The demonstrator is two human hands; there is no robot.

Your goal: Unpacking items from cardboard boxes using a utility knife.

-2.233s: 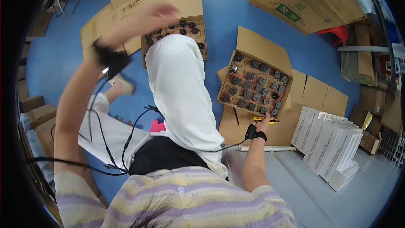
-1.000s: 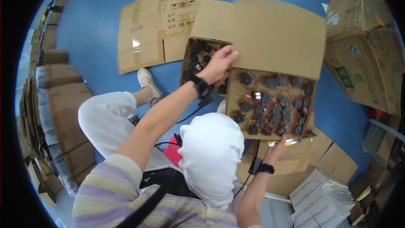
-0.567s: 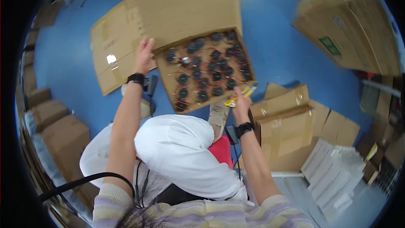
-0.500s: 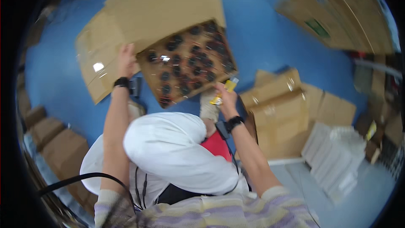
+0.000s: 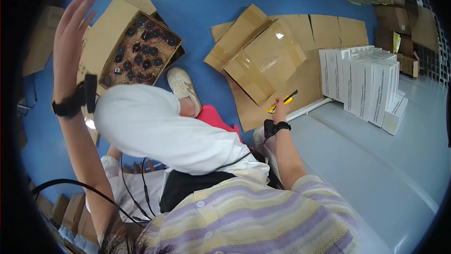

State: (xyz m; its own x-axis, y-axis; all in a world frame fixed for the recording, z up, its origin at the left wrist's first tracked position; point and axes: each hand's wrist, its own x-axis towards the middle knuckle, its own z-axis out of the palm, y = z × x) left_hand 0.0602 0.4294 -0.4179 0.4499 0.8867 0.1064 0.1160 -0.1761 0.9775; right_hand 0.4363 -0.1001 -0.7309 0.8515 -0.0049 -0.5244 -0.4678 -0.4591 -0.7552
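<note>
- Knife (image 5: 282,101) (yellow) gripped in right hand (image 5: 280,111), near flattened cardboard (image 5: 263,61).
- Left hand (image 5: 70,28) raised, spread wide, empty, above left box (image 5: 141,52).
- Risk: unwatched blade could nick something.

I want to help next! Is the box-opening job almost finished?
Partly. Done: one cardboard box lies open, its rows of dark round parts showing. In hand: the right hand holds a yellow cutter over flattened cardboard; the left hand is raised, empty. Left: a taped box beside the cutter looks unopened.
</note>
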